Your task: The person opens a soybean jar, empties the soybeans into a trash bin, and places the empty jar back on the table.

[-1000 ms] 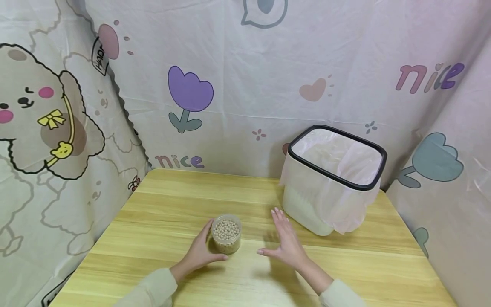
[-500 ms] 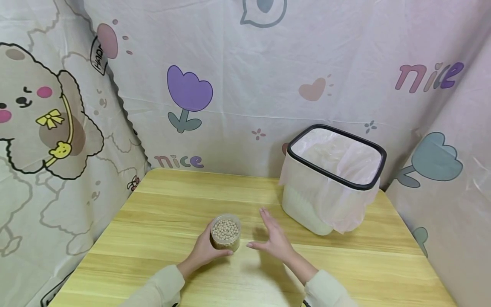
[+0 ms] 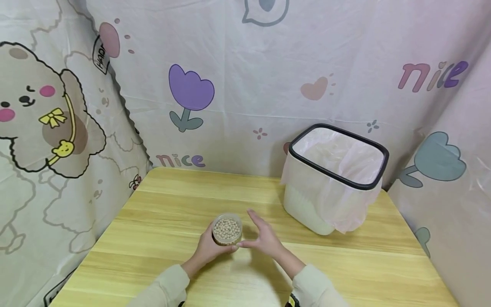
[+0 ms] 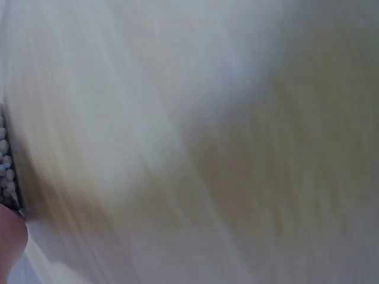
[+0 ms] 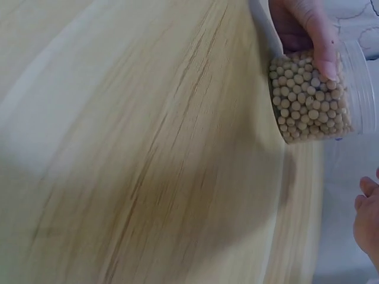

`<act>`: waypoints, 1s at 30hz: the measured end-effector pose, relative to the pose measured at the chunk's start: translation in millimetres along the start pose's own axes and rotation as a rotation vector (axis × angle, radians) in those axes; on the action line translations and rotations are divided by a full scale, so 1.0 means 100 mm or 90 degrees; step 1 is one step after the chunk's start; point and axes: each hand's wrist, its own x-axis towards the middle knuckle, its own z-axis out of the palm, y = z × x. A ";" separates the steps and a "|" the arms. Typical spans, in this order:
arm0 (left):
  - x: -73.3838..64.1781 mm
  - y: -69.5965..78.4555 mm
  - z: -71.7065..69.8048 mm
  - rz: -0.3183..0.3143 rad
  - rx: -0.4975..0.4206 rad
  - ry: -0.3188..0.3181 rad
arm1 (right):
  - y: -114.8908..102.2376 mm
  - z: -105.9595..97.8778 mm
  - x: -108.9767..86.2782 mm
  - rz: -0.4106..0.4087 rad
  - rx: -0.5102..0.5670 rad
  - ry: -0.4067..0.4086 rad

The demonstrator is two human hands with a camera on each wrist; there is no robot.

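Observation:
A clear plastic jar (image 3: 227, 229) full of small round pale beans sits in my left hand (image 3: 208, 248), whose thumb and fingers curl round its side. The right wrist view shows the jar (image 5: 309, 97) side-on, with the left thumb pressed on its wall. Only an edge of the jar (image 4: 7, 168) enters the left wrist view, beside a thumb tip (image 4: 10, 239). My right hand (image 3: 266, 241) is to the right of the jar, its fingers spread and its thumb tip right at the jar's lower side.
A pale bin (image 3: 307, 200) with a black rim and a pinkish liner bag stands at the back right of the wooden table (image 3: 184, 192). Printed cloth (image 3: 238, 85) hangs behind the table and along both sides.
My right hand has moved left, up to the jar. The left hand has closed round the jar, which now shows less of its side in the head view.

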 end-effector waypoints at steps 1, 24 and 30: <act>0.00 0.01 0.00 0.000 -0.001 0.000 | 0.00 0.01 0.01 0.001 0.000 -0.002; -0.04 0.14 0.16 0.098 0.044 0.014 | -0.07 0.06 0.08 -0.013 -0.010 0.001; -0.04 0.20 0.23 0.123 0.073 0.047 | -0.10 0.03 0.07 -0.001 -0.017 0.022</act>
